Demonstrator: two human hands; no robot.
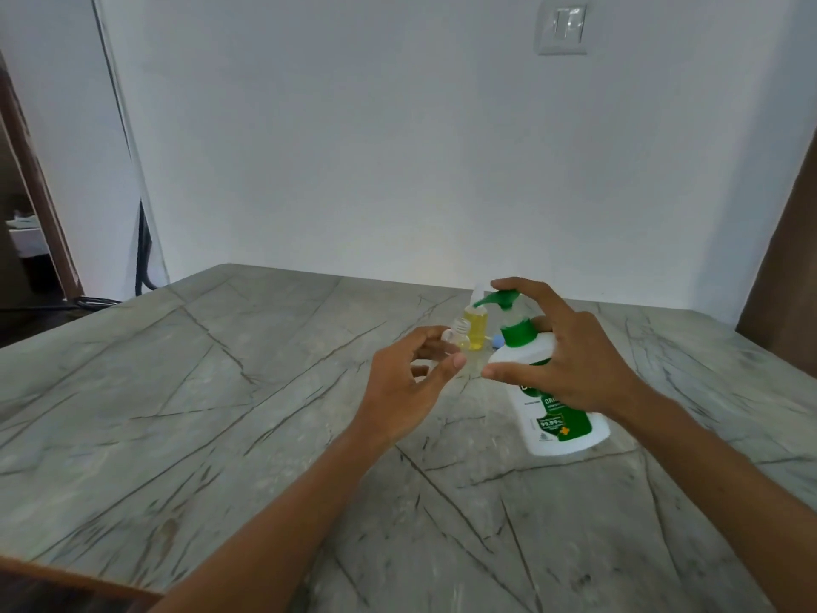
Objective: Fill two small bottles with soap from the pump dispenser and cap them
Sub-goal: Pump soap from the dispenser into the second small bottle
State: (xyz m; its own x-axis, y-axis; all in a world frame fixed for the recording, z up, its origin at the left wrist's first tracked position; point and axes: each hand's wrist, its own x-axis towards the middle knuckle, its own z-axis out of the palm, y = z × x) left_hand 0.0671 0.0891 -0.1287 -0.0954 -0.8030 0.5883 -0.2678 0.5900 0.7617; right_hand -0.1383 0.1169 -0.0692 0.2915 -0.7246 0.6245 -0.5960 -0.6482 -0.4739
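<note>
A white pump dispenser (559, 422) with a green label and green pump head (502, 299) stands on the marble table (221, 413). My right hand (561, 360) grips its shoulder, index finger lying over the pump head. A small clear bottle (460, 336), uncapped and tilted, holds a little yellow soap; my left hand (411, 382) holds it by its lower part with the mouth up toward the nozzle. Behind it stands a second small bottle (476, 327) full of yellow soap, with a pale pointed cap (477, 294). A small blue cap (631, 341) lies beside the dispenser.
The table runs to a white wall at the back. A brown panel (782, 258) stands at the right, a doorway with a dark frame (40, 192) at the left. A wooden table edge (66, 577) shows at the lower left.
</note>
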